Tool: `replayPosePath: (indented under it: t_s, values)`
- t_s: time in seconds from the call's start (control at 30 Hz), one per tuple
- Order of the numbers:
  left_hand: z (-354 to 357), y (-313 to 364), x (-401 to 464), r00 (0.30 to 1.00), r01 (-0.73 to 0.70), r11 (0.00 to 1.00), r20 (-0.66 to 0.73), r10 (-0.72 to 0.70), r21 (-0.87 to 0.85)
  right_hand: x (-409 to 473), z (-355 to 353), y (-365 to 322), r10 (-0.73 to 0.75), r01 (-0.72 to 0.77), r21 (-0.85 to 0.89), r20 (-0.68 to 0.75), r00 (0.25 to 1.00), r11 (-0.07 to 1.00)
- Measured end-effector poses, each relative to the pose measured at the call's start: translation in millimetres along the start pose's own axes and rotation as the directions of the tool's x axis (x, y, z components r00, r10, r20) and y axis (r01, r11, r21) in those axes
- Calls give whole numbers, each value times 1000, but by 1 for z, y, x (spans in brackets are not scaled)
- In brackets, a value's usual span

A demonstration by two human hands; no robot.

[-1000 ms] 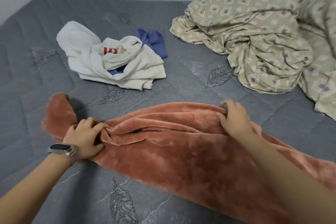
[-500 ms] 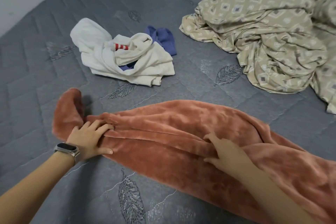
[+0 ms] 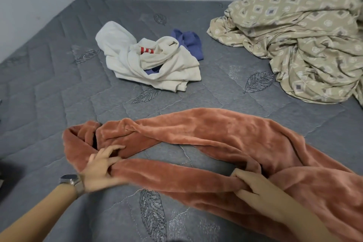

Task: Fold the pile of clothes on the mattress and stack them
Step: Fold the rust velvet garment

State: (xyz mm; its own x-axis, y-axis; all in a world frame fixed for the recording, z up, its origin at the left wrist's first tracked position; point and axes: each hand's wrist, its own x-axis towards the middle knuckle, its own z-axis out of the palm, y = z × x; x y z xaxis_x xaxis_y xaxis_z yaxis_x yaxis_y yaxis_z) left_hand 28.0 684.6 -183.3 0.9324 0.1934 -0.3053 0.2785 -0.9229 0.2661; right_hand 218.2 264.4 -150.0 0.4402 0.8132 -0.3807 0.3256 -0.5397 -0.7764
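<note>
Both hands, left hand (image 3: 102,169) and right hand (image 3: 253,188), seemingly pinch the soft, floppy rust fleece garment (image 3: 216,133) near the mattress's (image 3: 49,84) front edge; take it by its hems.

Bare mattress (image 3: 59,84) left; white clothes pile (image 3: 149,61) and patterned sheet (image 3: 304,45) behind.

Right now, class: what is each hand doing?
Left hand: grips the rust fleece garment.
Right hand: grips the same garment's near edge.
</note>
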Motion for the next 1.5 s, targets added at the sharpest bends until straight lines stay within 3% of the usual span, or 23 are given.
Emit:
replayPosePath:
  t_s: [0.07, 0.13, 0.2, 0.27, 0.33, 0.37, 0.43, 0.5, 0.57, 0.63, 0.7, 0.77, 0.8, 0.9, 0.97, 1.03, 1.1, 1.13, 1.23, 1.33, 1.43, 1.5]
  values:
    - [-3, 12, 8, 981, 138, 908, -68, -179, -394, 10, 12, 9, 90, -96, -93, -66, 994, 991]
    - [-3, 19, 22, 905, 178, 842, -251, -343, -509, 22, 23, 10, 150, -187, -119, -270, 951, 975]
    - [-2, 26, 38, 835, 388, 865, -277, -476, -318, 32, 32, 16, 107, -262, -278, -470, 876, 924]
    - [0, 36, 49, 749, 623, 774, -200, -631, -109, 37, 35, 19, 111, -404, -389, -591, 799, 828]
    - [-5, 46, 56, 701, 706, 708, -139, -700, -8, 37, 36, 23, 159, -502, -385, -650, 743, 774]
    - [-9, 48, 58, 713, 699, 714, -97, -694, 35, 37, 36, 26, 172, -528, -395, -655, 736, 752]
    - [-15, 41, 61, 787, 616, 777, -54, -615, 125, 34, 35, 34, 190, -508, -479, -566, 802, 716]
    - [-25, 21, 57, 867, 497, 847, -108, -486, 189, 31, 27, 45, 142, -355, -559, -388, 910, 749]
    - [-38, -2, 45, 906, 407, 879, -236, -352, 248, 26, 17, 53, 83, -151, -491, -158, 984, 858]
    - [-49, -18, 32, 894, 391, 880, -340, -292, 271, 17, 7, 48, 43, -45, -315, -11, 999, 948]
    - [-58, -23, 23, 835, 490, 845, -393, -385, 213, 8, 0, 34, 11, 1, -133, 88, 996, 991]
    - [-59, -26, 20, 800, 566, 807, -347, -489, 167, 2, -1, 17, 17, -18, 1, 176, 984, 1000]
    - [-57, -25, 20, 815, 555, 803, -332, -475, 217, 2, 1, 12, 38, -46, 36, 201, 979, 998]
    - [-49, -4, 20, 885, 394, 872, -376, -274, 290, 6, 10, 1, 60, -46, -114, 125, 990, 992]
    - [-37, 23, 17, 923, 117, 972, -383, -31, 203, 13, 17, -2, 74, -53, -290, 61, 995, 955]
    - [-21, 46, 10, 990, -118, 991, -68, 122, 70, 19, 20, -9, 100, -76, -389, 42, 994, 918]
    - [-12, 46, 3, 969, -127, 983, 228, 94, 132, 23, 19, -10, 56, -41, -401, 25, 998, 915]
    - [-8, 36, 2, 961, -148, 966, 262, 90, 213, 23, 17, -8, 36, -33, -375, -1, 999, 926]
    - [-15, 1, -2, 985, -135, 924, 150, 85, 359, 18, 10, -4, 23, -47, -264, -94, 995, 963]
    - [-52, -17, -10, 990, 2, 987, 142, -26, 163, 17, -3, -8, 16, -26, -216, -47, 999, 976]
    - [-104, 5, -5, 981, 178, 982, 84, -173, -55, 20, -25, -18, -19, 17, -89, -12, 1000, 996]
    - [-131, 25, 12, 967, 254, 967, 12, -255, 26, 23, -42, -26, -36, 45, 87, -93, 995, 995]
